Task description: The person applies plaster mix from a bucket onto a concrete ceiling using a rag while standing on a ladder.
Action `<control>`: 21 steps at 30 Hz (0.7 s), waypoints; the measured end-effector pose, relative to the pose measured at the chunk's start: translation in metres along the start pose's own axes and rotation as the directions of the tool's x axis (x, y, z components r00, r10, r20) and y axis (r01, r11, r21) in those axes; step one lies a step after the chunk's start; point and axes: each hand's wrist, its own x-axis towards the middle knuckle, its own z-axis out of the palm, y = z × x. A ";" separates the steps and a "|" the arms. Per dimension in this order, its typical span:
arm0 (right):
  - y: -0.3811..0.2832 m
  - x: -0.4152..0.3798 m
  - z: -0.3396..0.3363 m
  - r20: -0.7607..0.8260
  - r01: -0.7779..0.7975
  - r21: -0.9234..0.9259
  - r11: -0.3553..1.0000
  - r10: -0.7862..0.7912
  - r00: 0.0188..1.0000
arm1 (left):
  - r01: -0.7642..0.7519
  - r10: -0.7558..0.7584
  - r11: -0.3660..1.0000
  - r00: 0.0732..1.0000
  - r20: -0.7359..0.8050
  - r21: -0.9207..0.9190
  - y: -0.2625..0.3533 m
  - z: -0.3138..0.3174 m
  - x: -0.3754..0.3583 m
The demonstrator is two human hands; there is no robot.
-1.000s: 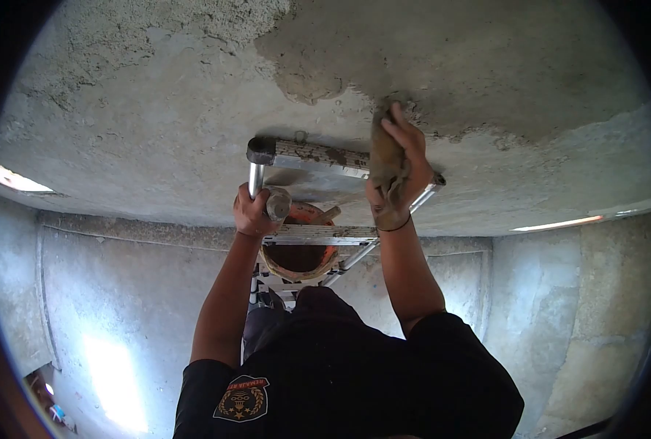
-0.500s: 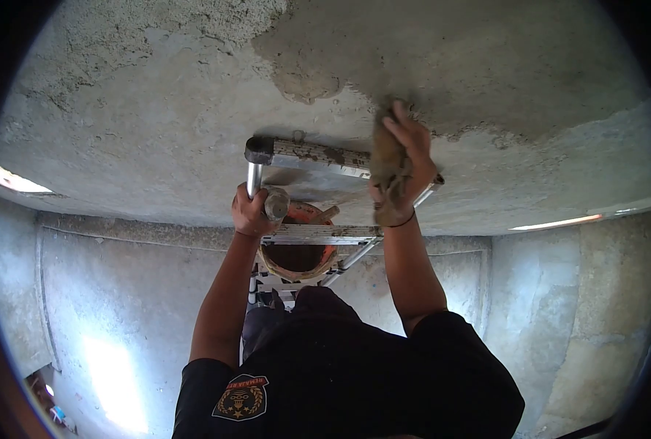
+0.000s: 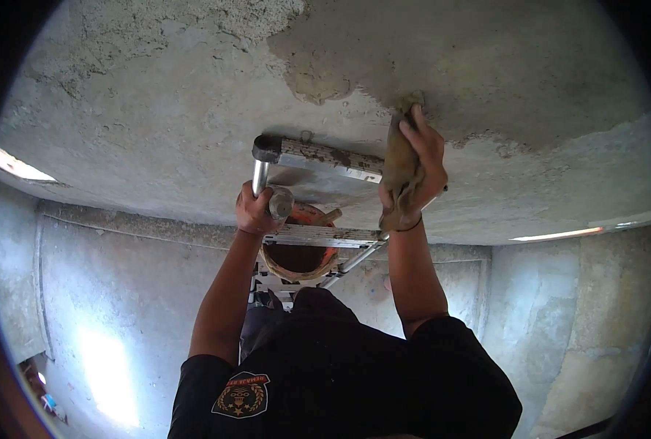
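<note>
If gripping rag (image 3: 401,157) — right hand (image 3: 418,167) upraised

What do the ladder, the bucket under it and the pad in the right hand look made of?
Ladder: bare silvery metal, probably aluminium, with a dark end cap and grey splatter.
Bucket: orange, likely plastic, rim crusted with grey mortar.
Pad: brownish, soft and crumpled like cloth or sponge; the right hand presses it to the damp grey plaster.
</note>
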 end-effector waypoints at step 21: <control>0.012 0.006 0.003 0.010 0.167 -0.090 0.982 -0.167 0.986 | -0.003 0.003 1.000 1.000 -0.009 -0.007 -0.001 -0.003 -0.001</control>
